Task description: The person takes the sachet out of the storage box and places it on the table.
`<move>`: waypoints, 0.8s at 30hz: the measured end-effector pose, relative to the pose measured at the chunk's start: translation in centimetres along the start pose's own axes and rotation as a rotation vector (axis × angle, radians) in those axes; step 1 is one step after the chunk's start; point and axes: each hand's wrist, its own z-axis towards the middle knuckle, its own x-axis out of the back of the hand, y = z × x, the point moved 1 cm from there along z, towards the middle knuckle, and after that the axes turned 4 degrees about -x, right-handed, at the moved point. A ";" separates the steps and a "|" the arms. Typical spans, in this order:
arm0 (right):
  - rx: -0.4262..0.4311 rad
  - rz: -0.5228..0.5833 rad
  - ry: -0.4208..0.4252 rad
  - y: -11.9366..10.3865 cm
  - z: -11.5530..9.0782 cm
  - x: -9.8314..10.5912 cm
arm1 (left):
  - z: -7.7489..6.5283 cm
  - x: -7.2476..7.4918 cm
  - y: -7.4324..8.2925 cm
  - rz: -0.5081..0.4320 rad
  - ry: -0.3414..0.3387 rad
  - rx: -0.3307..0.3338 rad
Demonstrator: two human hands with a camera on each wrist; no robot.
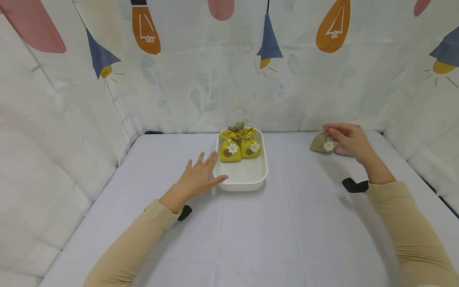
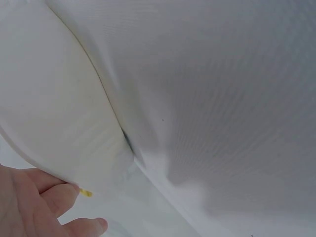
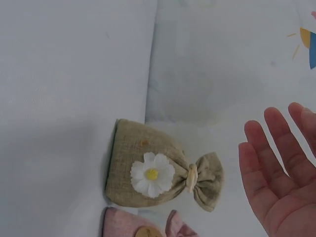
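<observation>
My left hand (image 1: 197,173) is spread at the left side of a white plastic tray (image 1: 240,185), its fingers at the rim. In the left wrist view the thumb and fingers of that hand (image 2: 29,202) show beside the tray's pale outer wall (image 2: 59,98). Two yellow drawstring pouches (image 1: 230,153) with white flowers stand in the tray, a greenish-brown pouch (image 1: 236,126) behind them. Over at the back right my right hand (image 1: 349,140) hovers by a tan drawstring pouch (image 3: 143,168) bearing a white flower. Its relaxed fingers (image 3: 281,148) are apart from the pouch's gathered top.
A pink pouch (image 3: 121,224) with a round button stands beside the tan one, partly behind my right hand in the head view. White cloth covers the table (image 1: 251,231). A patterned curtain (image 1: 222,87) hangs along the back edge.
</observation>
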 end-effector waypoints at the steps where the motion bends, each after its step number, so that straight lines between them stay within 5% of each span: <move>1: 0.006 -0.007 -0.009 0.0 0.1 -0.2 | 0.0 0.0 0.0 0.000 0.000 0.000; 24: -0.010 -0.151 -0.197 -1.9 2.0 -6.4 | -0.2 0.1 0.1 -0.007 0.010 -0.001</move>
